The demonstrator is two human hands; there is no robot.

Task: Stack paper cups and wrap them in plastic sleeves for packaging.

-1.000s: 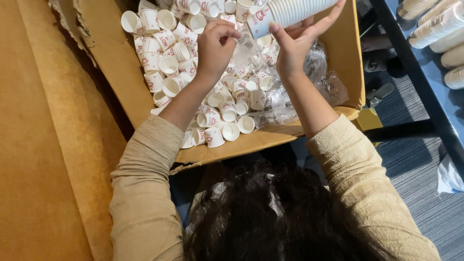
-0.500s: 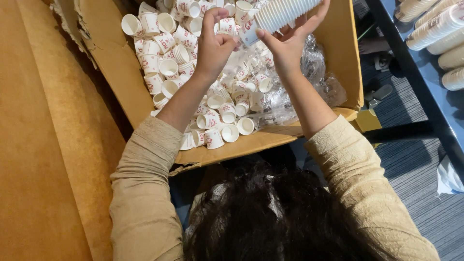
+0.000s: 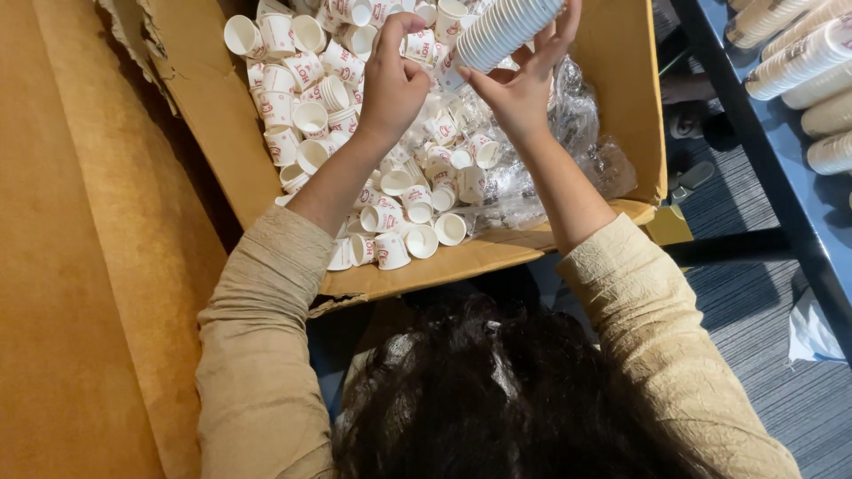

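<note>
I lean over an open cardboard box (image 3: 209, 98) heaped with small white paper cups bearing red print. My right hand (image 3: 524, 84) grasps a nested stack of cups (image 3: 510, 27) above the far side of the box, fingers wrapped round its lower end, the stack tilting up and away. My left hand (image 3: 395, 80) hovers over the middle of the box, just beside the stack's open end, fingers curled as if pinching something; I cannot tell whether a cup is between them. Loose cups (image 3: 390, 213) lie every way up across the box floor, some on their sides. Crumpled clear plastic wrap (image 3: 568, 151) sits in the box's right part, under my right wrist. To the right of the box, beyond its wall, more stacked cups (image 3: 799, 58) lie on a blue surface (image 3: 781, 168).

The stack looks long and held only at one end, so I judge it could bend and shed cups back into the box. A cup pushed on crooked could crush its rim or jam.
</note>
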